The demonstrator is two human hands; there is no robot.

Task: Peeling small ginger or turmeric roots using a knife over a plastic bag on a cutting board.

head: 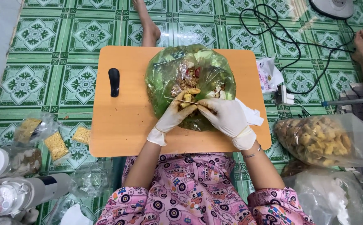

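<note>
She sits on the floor at a low orange tabletop (123, 125), both hands gloved in white. The left hand (174, 116) pinches a thin wooden skewer (180, 100) with yellowish pieces of food (188, 97) on it, and the right hand (225, 116) closes on its other end, over an open green plastic bag (164, 75) of mixed food in the middle of the tabletop. It looks like the threading step; the next piece would need steadying against the point. A black handle-like object (114, 81) lies apart to the left.
</note>
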